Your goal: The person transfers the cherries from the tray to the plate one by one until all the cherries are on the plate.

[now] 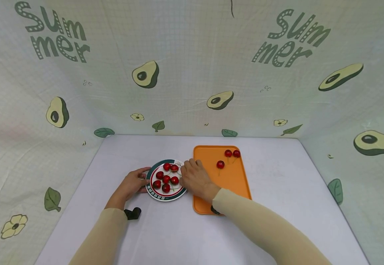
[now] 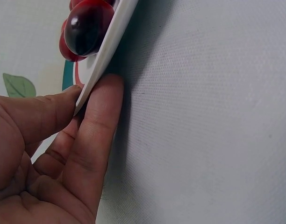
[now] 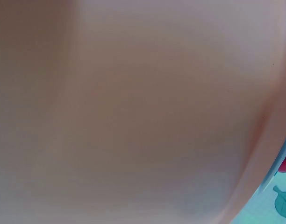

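A round white plate (image 1: 163, 199) with a green patterned rim bears several red cherries (image 1: 166, 179). At its left edge my left hand (image 1: 130, 186) pinches the rim; in the left wrist view the thumb (image 2: 49, 114) lies on top and the fingers (image 2: 94, 135) beneath, and the plate looks slightly raised there. My right hand (image 1: 195, 178) is at the plate's right edge, back upward, its fingertips bent down and mostly hidden. Whether it holds a cherry cannot be seen. Under the right forearm lies an orange tray (image 1: 233, 180) with three cherries (image 1: 220, 164) toward its far end.
Both things are on a white table (image 1: 271, 173). Behind and beside it hangs a pale cloth (image 1: 185, 99) printed with avocados and leaves. The tray's raised wall (image 3: 257, 175) fills the right side of the right wrist view, where my hand does not show.
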Demonstrator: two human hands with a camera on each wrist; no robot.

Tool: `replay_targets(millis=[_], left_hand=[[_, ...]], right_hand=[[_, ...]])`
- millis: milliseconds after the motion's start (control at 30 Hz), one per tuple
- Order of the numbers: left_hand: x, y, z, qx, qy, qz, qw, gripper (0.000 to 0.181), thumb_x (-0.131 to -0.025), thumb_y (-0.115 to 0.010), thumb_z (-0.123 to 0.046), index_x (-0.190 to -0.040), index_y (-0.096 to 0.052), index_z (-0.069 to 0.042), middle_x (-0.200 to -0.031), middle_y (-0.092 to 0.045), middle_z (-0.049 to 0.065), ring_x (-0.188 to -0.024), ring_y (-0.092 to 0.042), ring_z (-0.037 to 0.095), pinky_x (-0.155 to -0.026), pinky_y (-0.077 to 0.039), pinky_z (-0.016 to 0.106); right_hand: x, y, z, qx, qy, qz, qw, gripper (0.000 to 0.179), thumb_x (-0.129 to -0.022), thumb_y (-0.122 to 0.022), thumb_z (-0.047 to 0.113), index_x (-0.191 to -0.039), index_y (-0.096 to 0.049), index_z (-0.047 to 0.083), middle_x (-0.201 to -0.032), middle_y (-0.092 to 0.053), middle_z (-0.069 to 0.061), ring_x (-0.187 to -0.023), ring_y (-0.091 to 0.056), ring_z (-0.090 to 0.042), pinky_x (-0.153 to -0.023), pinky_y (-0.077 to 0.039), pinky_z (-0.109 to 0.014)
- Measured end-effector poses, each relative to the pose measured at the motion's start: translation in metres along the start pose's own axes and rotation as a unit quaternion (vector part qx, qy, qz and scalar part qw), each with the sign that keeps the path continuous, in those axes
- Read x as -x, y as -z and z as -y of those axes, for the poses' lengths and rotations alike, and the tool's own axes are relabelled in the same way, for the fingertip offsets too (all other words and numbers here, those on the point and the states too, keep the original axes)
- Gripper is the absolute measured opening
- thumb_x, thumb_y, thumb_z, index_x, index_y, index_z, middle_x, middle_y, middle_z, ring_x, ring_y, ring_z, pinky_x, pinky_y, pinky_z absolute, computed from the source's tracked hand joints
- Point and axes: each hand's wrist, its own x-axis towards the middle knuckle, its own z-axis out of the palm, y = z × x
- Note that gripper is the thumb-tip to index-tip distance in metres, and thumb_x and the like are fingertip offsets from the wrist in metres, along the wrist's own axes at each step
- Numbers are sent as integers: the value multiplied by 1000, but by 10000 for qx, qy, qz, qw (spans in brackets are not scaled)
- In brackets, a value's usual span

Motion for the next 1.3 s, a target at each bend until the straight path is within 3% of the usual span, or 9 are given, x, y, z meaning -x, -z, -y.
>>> replay_targets(millis=[167,300,467,633,833,1033,1300], left_hand=[[2,-1,-1,-15,16,-1,10000,60,-102,-64,-4,-159,-48,-16,-130,-50,18,-87,-63,20,-73,-63,29],[2,-1,-2,1,0,29,10000,60,-102,-64,-3,-159,-47,-16,-129,-49,18,-86,-63,20,-72,-63,29],[3,-1,-2,-24,14,36,10000,61,-102,-64,-3,-159,-47,-16,-130,-49,19,-87,-62,19,-73,-63,29],[4,0,-3,-45,30,30,10000,61,-102,-64,-3,-159,-47,-15,-131,-49,19,-88,-62,20,-72,-63,29],[5,0,-3,-120,-15,7,9999,61,-102,-64,-4,-159,-47,-15,-132,-49,20,-87,-63,20,-72,-63,30],[4,1,-2,-277,-1,-19,9996,61,-102,-65,-6,-159,-47,-16,-132,-50,20,-89,-63,21,-72,-62,28],[3,0,-2,-170,-16,46,9998,61,-103,-65,-5,-159,-47,-16,-129,-49,19,-88,-62,20,-73,-63,29]], right_hand=[[1,0,-3,-136,-141,-113,9997,47,-104,-55,53,-113,-62,8,-95,-51,-5,-97,-47,-24,-84,-41,-36],[5,-1,-7,-306,-215,-212,9991,47,-104,-57,53,-116,-62,8,-100,-55,-6,-101,-50,-25,-91,-45,-38],[15,-2,-17,-493,-246,-260,9981,43,-103,-62,48,-115,-63,6,-105,-57,-9,-104,-51,-28,-96,-46,-44],[28,-5,-35,-521,-213,-163,9983,34,-104,-63,39,-108,-61,5,-102,-56,-10,-101,-49,-31,-92,-46,-45],[47,-10,-58,-217,-218,114,9995,16,-104,-60,20,-101,-58,4,-93,-50,-10,-93,-45,-31,-84,-43,-43],[61,-18,-73,137,-140,508,9985,11,-105,-61,15,-101,-57,6,-93,-47,-8,-93,-43,-30,-82,-38,-41],[77,-22,-86,76,-190,470,9987,4,-102,-64,5,-102,-60,3,-101,-55,-12,-97,-46,-33,-83,-40,-45]])
